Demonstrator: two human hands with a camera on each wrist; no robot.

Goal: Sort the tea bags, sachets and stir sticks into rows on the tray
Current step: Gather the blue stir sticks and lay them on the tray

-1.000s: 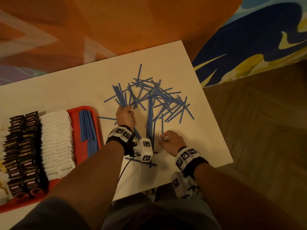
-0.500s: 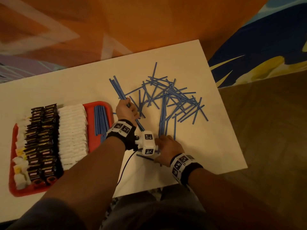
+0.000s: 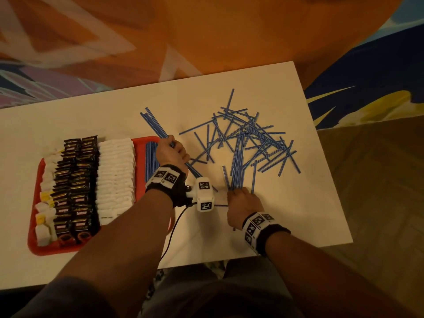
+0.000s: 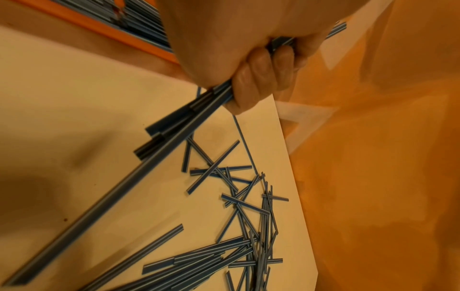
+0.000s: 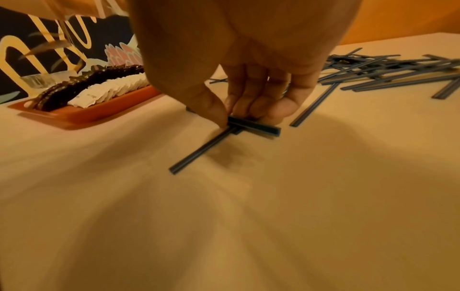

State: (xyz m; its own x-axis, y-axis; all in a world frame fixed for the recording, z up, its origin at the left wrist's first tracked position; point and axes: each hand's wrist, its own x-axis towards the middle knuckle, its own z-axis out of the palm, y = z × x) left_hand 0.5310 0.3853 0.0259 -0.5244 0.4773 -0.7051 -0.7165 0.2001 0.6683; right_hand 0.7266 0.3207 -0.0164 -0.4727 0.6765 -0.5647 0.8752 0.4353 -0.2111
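**Two hands gathering blue stir sticks beside a filled red tray**

A red tray (image 3: 140, 157) sits on the left of a white desk (image 3: 91, 115). Inside it, things stand in rows running front to back. At the far left is a row of white and yellow tea bags (image 3: 46, 203). Next come two rows of black sachets (image 3: 73, 187), then a row of white sachets (image 3: 115, 177). Along the tray's right side lies a row of blue stir sticks (image 3: 150, 159), side by side.

To the right of the tray, a loose heap of blue stir sticks (image 3: 250, 141) lies scattered and crossed over one another on the desk.

The left hand (image 3: 171, 153) is just beside the tray's right edge. Its fingers (image 4: 259, 78) are curled tightly round a bundle of stir sticks (image 3: 154, 125), which juts out diagonally from both sides of the fist.

The right hand (image 3: 243, 203) is at the near edge of the heap, palm down. Its thumb and fingers (image 5: 251, 98) are pressed together, pinching the ends of a few stir sticks (image 5: 254, 126) against the desk. One stick (image 5: 201, 149) lies crossed under them.
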